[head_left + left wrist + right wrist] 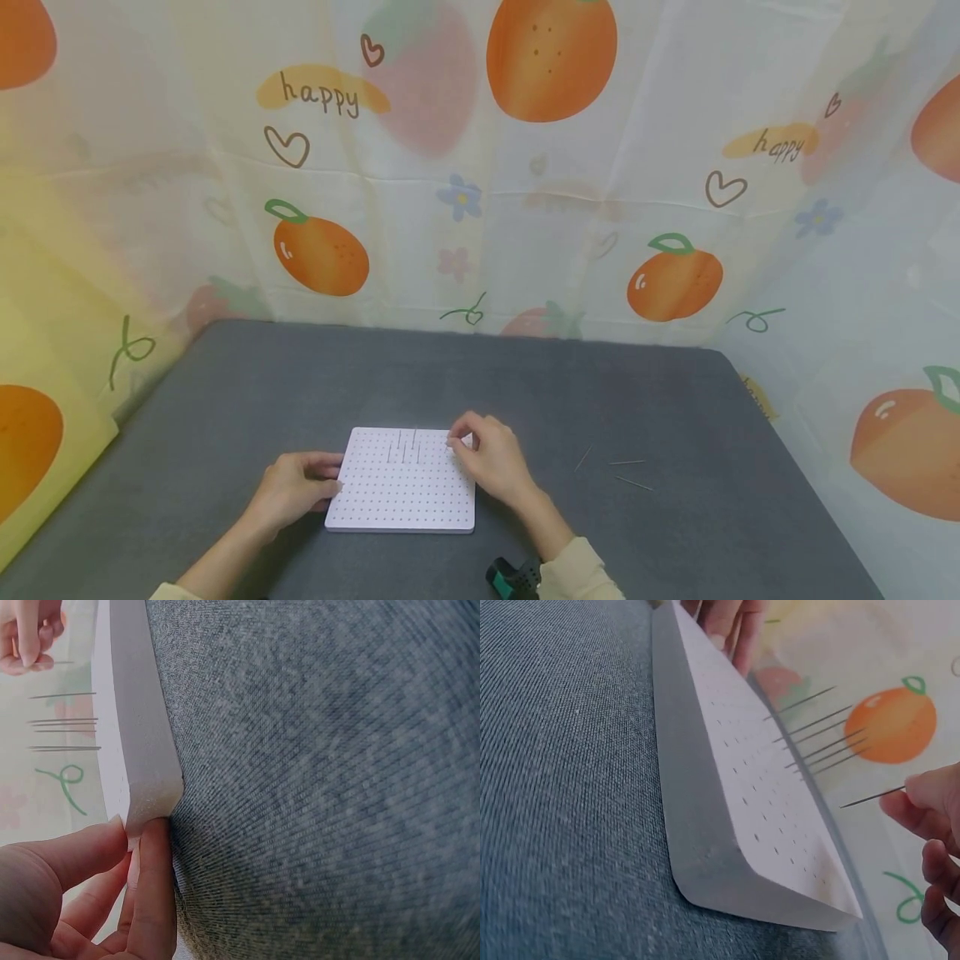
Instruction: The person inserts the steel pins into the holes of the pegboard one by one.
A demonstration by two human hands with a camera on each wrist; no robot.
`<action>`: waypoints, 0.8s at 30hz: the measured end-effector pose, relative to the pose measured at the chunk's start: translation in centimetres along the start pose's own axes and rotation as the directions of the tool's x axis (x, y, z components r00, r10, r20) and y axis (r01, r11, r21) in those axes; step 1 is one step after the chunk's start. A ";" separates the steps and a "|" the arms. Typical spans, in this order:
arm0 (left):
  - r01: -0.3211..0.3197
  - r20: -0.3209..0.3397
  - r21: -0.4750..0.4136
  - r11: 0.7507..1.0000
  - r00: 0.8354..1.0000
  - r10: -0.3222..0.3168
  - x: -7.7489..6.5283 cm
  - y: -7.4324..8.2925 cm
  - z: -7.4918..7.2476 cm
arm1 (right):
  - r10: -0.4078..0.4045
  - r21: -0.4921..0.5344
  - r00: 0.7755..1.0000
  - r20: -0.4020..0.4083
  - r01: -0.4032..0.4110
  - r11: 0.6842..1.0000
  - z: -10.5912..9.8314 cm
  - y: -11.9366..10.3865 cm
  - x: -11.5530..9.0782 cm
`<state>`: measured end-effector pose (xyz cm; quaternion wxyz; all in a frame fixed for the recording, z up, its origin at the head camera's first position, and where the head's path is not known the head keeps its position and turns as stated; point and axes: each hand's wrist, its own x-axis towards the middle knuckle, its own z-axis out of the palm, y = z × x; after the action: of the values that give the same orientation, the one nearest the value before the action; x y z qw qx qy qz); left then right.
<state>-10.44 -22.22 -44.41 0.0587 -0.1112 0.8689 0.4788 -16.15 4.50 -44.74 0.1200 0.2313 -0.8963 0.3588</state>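
Note:
A white pegboard (401,504) with rows of small holes lies on the dark grey table. Several thin metal pins (821,722) stand upright in its far part. At the board's left edge, my left hand (292,487) pinches the rim, its thumb on the upper edge and its fingers against the side and underside. My right hand (491,454) is over the far right part of the board. Between thumb and forefinger it pinches one thin metal pin (870,798), whose free end points to the board, apart from it in the right wrist view.
Three loose metal pins (627,462) lie on the table (675,533) to the right of the board. A black and green object (513,579) shows at the right wrist near the front edge. Behind the table hangs a fruit-patterned cloth (525,250).

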 end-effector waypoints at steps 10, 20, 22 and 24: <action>-0.008 0.002 -0.009 1.000 1.000 0.008 0.1 -0.1 0.1 | -0.012 -0.020 1.000 0.023 0.013 1.000 0.7 -0.8 0.5; -0.013 -0.005 -0.041 0.999 1.000 0.013 -0.1 0.0 0.1 | -0.038 -0.046 0.998 0.046 0.040 0.998 1.3 -0.9 0.9; -0.012 -0.005 -0.041 0.999 1.000 0.012 -0.1 0.0 0.1 | -0.045 -0.049 0.998 0.043 0.047 0.998 1.5 -0.9 0.9; -0.011 -0.005 -0.038 0.999 1.000 0.010 -0.1 0.1 0.1 | -0.056 -0.052 0.998 0.039 0.058 0.997 1.6 -0.8 0.9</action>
<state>-10.35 -22.09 -44.38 0.0518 -0.1089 0.8603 0.4953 -16.56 2.54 -45.09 0.1195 0.2602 -0.9006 0.3269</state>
